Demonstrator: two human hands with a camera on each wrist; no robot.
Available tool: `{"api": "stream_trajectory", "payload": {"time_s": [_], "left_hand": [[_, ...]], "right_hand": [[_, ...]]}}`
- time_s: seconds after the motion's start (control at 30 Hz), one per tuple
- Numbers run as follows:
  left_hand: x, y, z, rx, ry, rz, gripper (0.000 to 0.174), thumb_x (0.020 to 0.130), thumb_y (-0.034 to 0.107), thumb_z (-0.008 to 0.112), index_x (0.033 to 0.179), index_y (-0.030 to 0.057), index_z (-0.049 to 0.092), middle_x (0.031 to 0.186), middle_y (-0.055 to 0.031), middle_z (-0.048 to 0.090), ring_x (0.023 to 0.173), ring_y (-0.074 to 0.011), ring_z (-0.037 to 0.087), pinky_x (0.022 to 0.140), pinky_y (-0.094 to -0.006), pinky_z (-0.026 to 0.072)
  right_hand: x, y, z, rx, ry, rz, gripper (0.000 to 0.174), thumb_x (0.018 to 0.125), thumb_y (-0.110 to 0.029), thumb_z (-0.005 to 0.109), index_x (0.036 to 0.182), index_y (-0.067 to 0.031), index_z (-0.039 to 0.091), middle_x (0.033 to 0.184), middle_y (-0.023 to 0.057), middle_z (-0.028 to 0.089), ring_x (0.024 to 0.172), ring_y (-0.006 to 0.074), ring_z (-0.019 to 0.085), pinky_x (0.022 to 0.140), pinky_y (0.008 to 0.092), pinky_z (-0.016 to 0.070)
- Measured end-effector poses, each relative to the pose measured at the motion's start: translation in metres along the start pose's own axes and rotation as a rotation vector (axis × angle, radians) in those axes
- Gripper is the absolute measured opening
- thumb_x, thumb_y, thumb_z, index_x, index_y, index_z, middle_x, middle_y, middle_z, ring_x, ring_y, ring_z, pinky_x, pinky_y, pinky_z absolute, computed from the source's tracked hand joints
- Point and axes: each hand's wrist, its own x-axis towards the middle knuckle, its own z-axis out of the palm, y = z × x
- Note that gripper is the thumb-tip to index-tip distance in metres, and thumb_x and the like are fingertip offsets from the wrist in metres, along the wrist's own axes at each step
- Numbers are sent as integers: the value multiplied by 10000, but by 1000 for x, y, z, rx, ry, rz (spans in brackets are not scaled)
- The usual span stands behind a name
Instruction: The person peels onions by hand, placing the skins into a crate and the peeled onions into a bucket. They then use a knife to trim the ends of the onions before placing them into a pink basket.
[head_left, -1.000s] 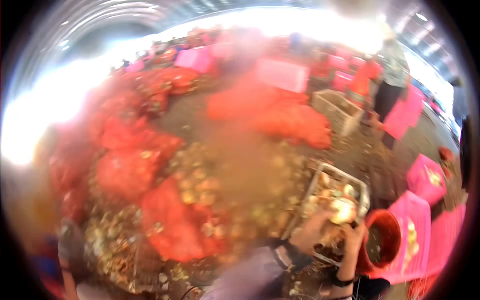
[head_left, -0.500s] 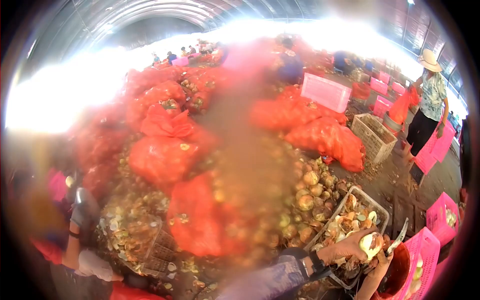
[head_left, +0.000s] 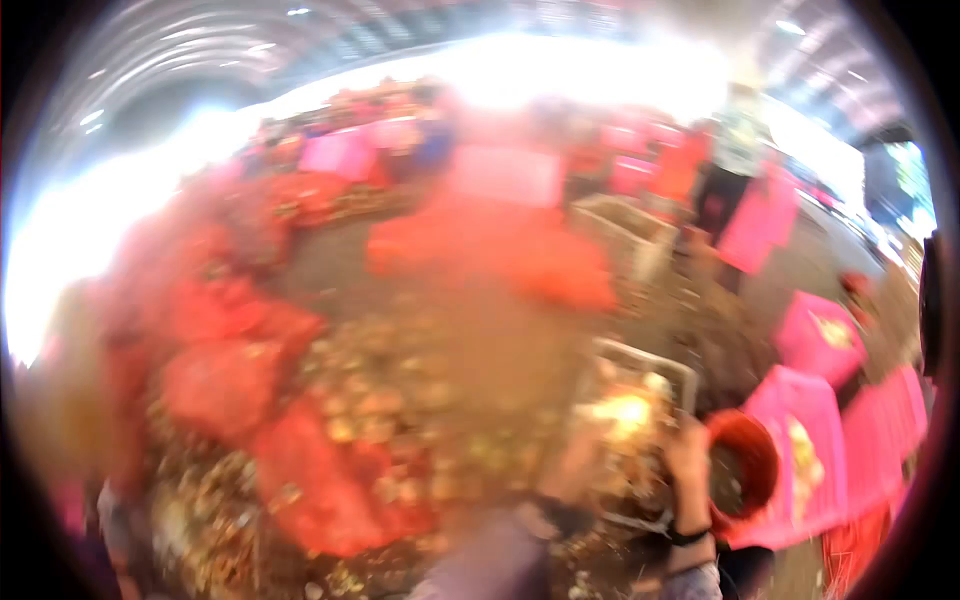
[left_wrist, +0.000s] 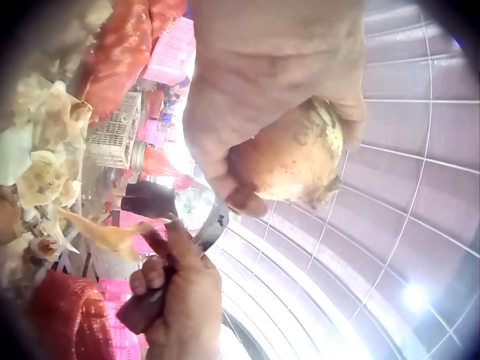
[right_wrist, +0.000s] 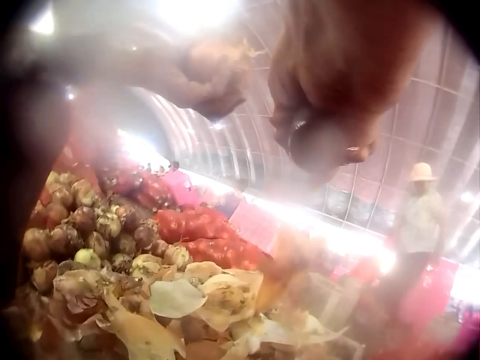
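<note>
Hands: two, left hand [left_wrist: 277, 75] and right hand [left_wrist: 186, 296]. Held onion [left_wrist: 289, 161], in left fingers: one. Knife [left_wrist: 211, 231], in right fingers: one. Peel strip [left_wrist: 105, 236], next to right fingers: one. Light-rimmed tray [head_left: 645, 356], under the fingers: one. Red bucket [head_left: 768, 465], just right of the fingers: one. Pink crates [head_left: 770, 395], farther right of fingers: at least three. Beige crate [head_left: 650, 245], ahead of fingers: one. Red mesh bags [head_left: 310, 480], left of fingers: two at least, pile behind too blurred. Loose onions [right_wrist: 97, 221], left of fingers: many, no exact count. Loose peels [right_wrist: 225, 292], below fingers: many, overlapping, uncountable. Standing person [right_wrist: 420, 225], well beyond fingers: one.
</note>
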Motion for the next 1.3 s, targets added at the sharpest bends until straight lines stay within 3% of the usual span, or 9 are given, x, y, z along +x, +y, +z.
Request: {"api": "stream_trajectory", "payload": {"time_s": [0.07,0.2,0.47,0.57,0.63,1.1,1.17,1.27,1.3], "left_hand": [[0,5,14,96,9,99,458,943,172,588,1372,22,525,1310,-106,593,1186,-230,578,968,-370,498],[-6,4,43,150,35,177,508,974,366,549,1371,50,522,1308,-111,593,1182,-249,581,993,-403,494],[5,0,31,-1,-5,-91,672,956,584,551,1405,90,471,1332,-109,573,1172,-294,584,1013,-449,491],[12,-2,22,25,10,-104,660,956,569,563,1400,91,465,1313,-98,572,1151,-274,590,988,-423,506],[17,-7,8,695,-25,283,603,958,489,606,1381,80,476,1260,-89,583,1108,-242,596,945,-389,518],[36,-34,41,815,279,722,525,876,80,656,1363,29,467,1148,-65,584,1044,-175,576,837,-311,523],[36,-40,36,820,410,766,527,866,62,653,1358,28,469,1136,-69,588,1044,-180,577,826,-311,527],[29,-35,45,879,329,650,522,858,52,659,1346,24,476,1134,-72,589,1055,-180,577,865,-314,512],[22,-35,50,847,262,587,519,861,53,653,1347,26,474,1135,-72,588,1056,-184,579,882,-319,502]], "right_hand": [[-1,-6,10,3,232,-297,469,802,-56,690,1261,-11,607,873,246,665,824,428,650,698,476,517],[-34,-64,-5,139,-17,-111,674,793,-34,632,1444,-72,464,913,209,673,808,402,663,675,452,540],[-39,-97,-15,-55,-98,-194,492,806,-30,572,1292,-32,498,1088,237,638,892,420,664,739,482,554],[-42,-97,-21,-89,-201,-207,503,818,-46,574,1310,-49,473,1091,224,639,889,423,664,735,480,554],[-45,-92,-14,-88,-146,-211,514,818,-54,584,1317,-45,460,1086,222,640,892,423,664,730,480,554],[-49,-66,17,-8,-63,-38,802,700,-286,792,1356,17,443,1186,271,627,941,467,659,838,497,540],[-41,-68,8,-20,-296,98,708,763,-265,755,1349,8,464,1090,264,661,923,457,669,817,491,547],[-44,-70,0,-65,-277,152,535,861,-231,675,1314,-7,498,1002,245,680,899,419,686,786,493,551],[-52,-15,52,-253,-273,153,383,932,-196,589,1272,-30,527,996,228,682,860,385,695,744,485,557]]}}
